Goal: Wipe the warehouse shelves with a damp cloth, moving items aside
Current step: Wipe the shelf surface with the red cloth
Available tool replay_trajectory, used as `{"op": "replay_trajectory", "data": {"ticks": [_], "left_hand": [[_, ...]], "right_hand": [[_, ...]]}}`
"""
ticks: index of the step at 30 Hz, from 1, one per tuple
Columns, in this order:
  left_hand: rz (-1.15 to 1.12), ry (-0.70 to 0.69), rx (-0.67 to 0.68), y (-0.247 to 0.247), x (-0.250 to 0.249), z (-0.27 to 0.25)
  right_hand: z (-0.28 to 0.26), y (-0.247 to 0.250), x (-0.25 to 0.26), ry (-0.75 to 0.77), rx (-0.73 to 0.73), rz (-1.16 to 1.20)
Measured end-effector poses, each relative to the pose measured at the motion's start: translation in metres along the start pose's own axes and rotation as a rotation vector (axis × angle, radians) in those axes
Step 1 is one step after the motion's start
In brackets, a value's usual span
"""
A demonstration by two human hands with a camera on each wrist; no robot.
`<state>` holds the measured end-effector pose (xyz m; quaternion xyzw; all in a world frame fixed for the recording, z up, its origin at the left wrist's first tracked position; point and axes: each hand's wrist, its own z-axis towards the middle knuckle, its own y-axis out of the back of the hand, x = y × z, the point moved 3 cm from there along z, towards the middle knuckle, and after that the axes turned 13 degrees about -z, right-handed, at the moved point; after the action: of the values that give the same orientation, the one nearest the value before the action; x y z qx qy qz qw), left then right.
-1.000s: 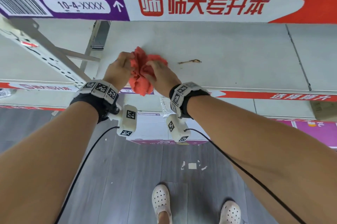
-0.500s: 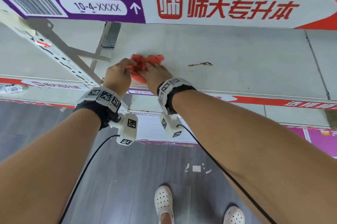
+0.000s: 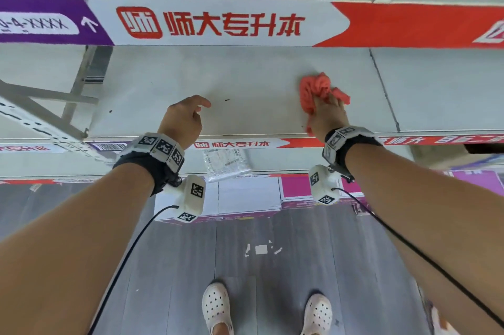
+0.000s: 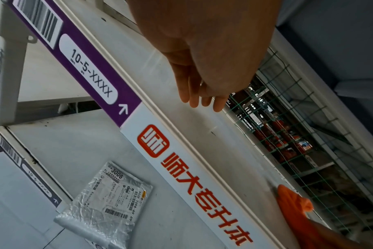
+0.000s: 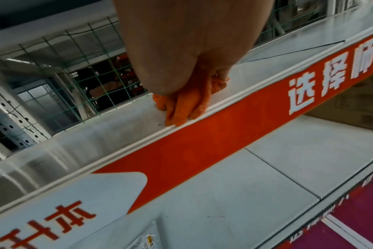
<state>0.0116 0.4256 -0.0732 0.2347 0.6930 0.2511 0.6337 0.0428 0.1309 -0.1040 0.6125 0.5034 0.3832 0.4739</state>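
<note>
Our right hand [image 3: 328, 113] has its fingers curled around a bunched orange-red cloth [image 3: 319, 91], pressing it down on the pale grey shelf board [image 3: 245, 83] toward the right of the panel, just short of the seam where the next board begins. The cloth is soft and nubbly, crumpled into folds, and a tail of it trails back under the palm to the shelf's front lip [image 5: 181, 125] (the right wrist view shows that tail lying right on the white edge moulding).

Our left hand [image 3: 182, 119] holds nothing; it hovers over the same board, well apart from the cloth, its fingers [image 4: 194, 94] loosely extended and relaxed, pointing toward the back of the shelf.

The board is smooth, matte metal with a few small dark specks [image 3: 227, 100] near the left hand. A green wire mesh [image 4: 287, 134] closes the shelf's back. Along the front edge runs a glossy label strip [image 4: 181, 168] in purple, white and red, printed with a barcode, "10-5-XXXX" and red characters.

On the shelf below lies a crinkled silvery plastic pouch [image 4: 104, 207], flat, with a printed white label on it. Lower still we see purple-and-white cartons [image 3: 245, 192], then grey plank flooring [image 3: 191, 266] and our white perforated clogs [image 3: 215, 304].
</note>
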Motion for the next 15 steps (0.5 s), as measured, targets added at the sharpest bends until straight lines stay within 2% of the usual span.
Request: {"op": "replay_trajectory", "data": {"ticks": [2,5,7,12,15], "left_hand": [[0.008,-0.014,0.008,0.002,0.001,-0.001],[0.028,-0.023,0.0,0.013,0.012,0.0],[0.053,-0.02,-0.01,0.023,0.02,0.001],[0.063,0.02,-0.059,0.054,0.044,-0.004],[0.047,0.04,-0.087,0.066,0.057,-0.01]], "right_hand": [[0.004,-0.001,0.005,-0.027,-0.036,0.032],[0.012,-0.002,0.034,-0.015,-0.014,0.04],[0.015,-0.003,0.064,0.078,0.006,0.03],[-0.001,-0.013,0.176,0.375,0.066,0.017],[-0.026,-0.017,0.223,0.48,0.032,0.016]]}}
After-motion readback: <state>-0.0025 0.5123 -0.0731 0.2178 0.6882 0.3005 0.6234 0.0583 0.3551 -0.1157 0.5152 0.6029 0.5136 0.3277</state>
